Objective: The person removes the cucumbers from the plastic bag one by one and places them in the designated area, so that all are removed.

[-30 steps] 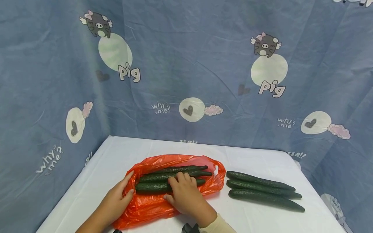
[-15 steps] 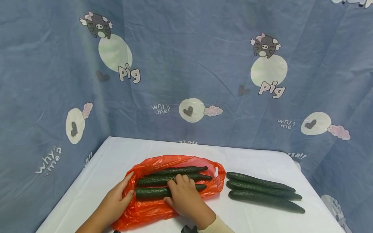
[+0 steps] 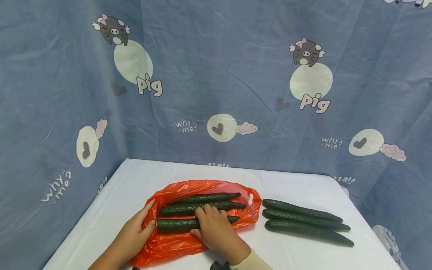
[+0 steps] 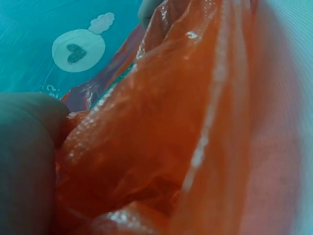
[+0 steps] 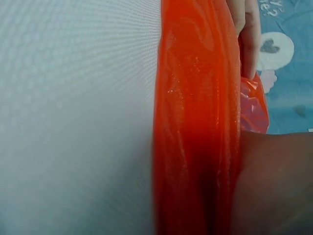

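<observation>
A red plastic bag (image 3: 179,245) lies on its side with its mouth spread wide. Three dark green cucumbers rest inside it: a far one (image 3: 209,197), a middle one (image 3: 177,210) and a near one (image 3: 175,225). My right hand (image 3: 216,229) grips the near cucumber around its middle, fingers over the top and thumb on the front side. At the bag's left end, my left hand (image 3: 135,229) holds the rim between thumb and fingers. The left wrist view is mostly filled by the crinkled bag (image 4: 146,122); the cucumbers are hidden there.
Right of the bag, three more cucumbers (image 3: 307,231) lie side by side on the white tablecloth (image 3: 303,258). A blue printed curtain (image 3: 216,75) hangs behind the table and along its sides. A small black object (image 3: 219,265) shows beneath my right wrist.
The near cucumber has shifted toward me inside the bag with my right hand on it, opening a gap to the middle one. My left hand has stayed on the rim.
</observation>
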`<state>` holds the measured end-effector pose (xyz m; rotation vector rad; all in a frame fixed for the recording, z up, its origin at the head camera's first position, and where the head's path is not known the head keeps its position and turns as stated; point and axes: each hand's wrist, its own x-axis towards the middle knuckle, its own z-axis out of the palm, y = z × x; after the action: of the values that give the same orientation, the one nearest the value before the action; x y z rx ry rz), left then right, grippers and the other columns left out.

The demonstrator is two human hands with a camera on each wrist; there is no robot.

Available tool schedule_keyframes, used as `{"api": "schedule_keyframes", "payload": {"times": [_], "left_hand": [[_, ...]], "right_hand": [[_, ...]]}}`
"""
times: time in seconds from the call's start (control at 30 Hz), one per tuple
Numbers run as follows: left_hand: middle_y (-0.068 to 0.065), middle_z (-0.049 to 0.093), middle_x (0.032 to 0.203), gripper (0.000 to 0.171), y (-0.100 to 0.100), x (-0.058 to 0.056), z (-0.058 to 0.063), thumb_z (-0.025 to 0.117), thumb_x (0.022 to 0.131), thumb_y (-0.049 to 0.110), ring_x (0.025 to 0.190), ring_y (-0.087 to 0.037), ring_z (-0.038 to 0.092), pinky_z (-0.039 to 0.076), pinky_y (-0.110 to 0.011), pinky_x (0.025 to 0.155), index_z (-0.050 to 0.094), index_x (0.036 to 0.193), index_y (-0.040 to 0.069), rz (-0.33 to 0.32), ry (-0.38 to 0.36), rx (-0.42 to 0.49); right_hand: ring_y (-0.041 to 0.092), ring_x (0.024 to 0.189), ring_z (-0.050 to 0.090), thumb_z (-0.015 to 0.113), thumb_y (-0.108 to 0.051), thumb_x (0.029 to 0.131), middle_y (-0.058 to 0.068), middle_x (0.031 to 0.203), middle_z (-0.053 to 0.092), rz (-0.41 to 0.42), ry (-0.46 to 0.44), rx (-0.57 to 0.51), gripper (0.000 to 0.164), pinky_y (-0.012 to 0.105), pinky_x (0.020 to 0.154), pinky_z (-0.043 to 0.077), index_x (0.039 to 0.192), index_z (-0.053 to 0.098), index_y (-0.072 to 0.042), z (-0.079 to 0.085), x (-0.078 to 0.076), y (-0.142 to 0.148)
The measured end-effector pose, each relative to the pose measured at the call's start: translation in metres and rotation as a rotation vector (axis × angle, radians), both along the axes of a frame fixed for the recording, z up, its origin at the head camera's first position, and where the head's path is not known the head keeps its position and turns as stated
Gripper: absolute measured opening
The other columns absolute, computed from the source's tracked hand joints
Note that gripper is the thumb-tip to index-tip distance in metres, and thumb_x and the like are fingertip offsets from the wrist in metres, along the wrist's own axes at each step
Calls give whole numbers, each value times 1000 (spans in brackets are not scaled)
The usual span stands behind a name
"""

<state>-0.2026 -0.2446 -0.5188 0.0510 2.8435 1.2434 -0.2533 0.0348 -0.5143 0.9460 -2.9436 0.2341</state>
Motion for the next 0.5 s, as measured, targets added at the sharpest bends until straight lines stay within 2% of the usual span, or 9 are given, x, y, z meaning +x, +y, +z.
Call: {"api": "schedule_keyframes", "payload": {"times": [0.17,0.5], "left_hand": [[-23,31,168,75,-1,0,-2,58,107,28,152,-48,33,37,-70,116,17,170,24,-1,-13,-2],[-24,32,167,75,-1,0,0,58,107,27,151,-49,34,38,-70,115,18,170,21,-3,10,-17]], "right_hand": [[18,98,53,67,-61,95,-3,107,54,20,10,8,47,32,73,40,124,59,-25,-1,2,1],[14,97,55,69,-57,95,-5,103,57,52,39,-50,43,31,81,45,122,69,-24,-4,-6,6]]}}
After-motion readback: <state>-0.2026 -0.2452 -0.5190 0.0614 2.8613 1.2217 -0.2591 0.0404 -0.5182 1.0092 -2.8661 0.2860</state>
